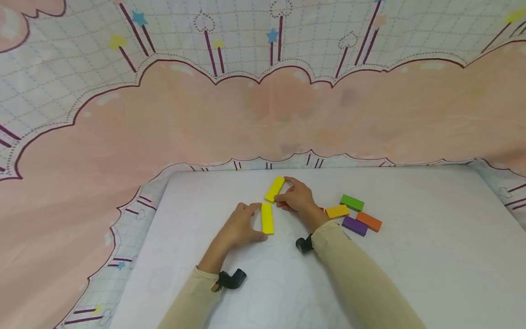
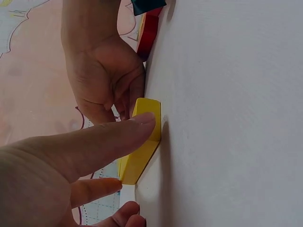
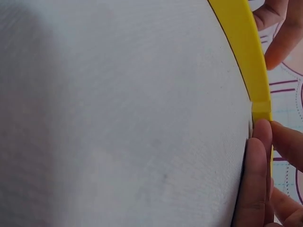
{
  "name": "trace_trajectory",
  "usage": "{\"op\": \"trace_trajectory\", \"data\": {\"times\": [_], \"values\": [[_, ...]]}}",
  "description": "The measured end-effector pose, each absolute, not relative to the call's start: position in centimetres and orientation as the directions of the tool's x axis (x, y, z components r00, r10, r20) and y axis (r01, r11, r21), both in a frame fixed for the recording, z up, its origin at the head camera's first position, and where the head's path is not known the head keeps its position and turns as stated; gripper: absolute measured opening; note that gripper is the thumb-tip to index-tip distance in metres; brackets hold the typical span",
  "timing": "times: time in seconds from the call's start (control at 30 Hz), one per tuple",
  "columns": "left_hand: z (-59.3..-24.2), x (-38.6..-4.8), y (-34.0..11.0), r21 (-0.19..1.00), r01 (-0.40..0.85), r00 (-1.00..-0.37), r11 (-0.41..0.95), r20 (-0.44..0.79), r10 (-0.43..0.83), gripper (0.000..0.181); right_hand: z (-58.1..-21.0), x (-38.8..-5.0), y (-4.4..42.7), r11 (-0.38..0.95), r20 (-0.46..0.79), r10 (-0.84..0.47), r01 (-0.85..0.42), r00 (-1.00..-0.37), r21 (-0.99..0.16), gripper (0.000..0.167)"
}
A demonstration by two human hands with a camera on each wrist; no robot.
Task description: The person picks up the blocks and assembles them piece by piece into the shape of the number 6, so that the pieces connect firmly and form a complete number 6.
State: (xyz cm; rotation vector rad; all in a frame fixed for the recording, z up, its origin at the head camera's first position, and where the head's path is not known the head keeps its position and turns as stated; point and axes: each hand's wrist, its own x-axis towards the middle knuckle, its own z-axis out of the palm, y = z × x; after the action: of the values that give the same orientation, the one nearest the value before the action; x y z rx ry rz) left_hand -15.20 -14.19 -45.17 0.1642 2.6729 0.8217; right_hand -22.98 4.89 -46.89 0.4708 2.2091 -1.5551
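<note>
Two yellow blocks lie on the white surface. My left hand (image 1: 242, 226) grips the nearer yellow block (image 1: 267, 219) by its two ends, thumb at the near end and a finger at the far end; the left wrist view shows the thumb against this yellow block (image 2: 142, 156). The farther yellow block (image 1: 274, 189) lies tilted, its lower end close to the nearer block's top. My right hand (image 1: 299, 198) holds it between thumb and fingers at its right side. In the right wrist view, fingers (image 3: 255, 175) press beside the yellow strip (image 3: 244, 47).
Right of my right hand lie an orange-yellow block (image 1: 337, 211), a green block (image 1: 352, 202), a purple block (image 1: 355, 225) and an orange block (image 1: 369, 221). A red block (image 2: 147, 35) is partly hidden behind the right wrist. A patterned cloth (image 1: 230, 123) hangs behind the table (image 1: 431, 256).
</note>
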Motion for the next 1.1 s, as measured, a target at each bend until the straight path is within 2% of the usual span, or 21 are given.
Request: {"op": "trace_trajectory", "data": {"times": [1.1], "values": [[-44.84,-16.0,-14.01,0.537,0.011,-0.924,0.843,-0.316,0.213,0.089,-46.39,-23.03,4.6,0.382,-0.516,0.041,0.49,-0.856,-0.783,0.085]]}}
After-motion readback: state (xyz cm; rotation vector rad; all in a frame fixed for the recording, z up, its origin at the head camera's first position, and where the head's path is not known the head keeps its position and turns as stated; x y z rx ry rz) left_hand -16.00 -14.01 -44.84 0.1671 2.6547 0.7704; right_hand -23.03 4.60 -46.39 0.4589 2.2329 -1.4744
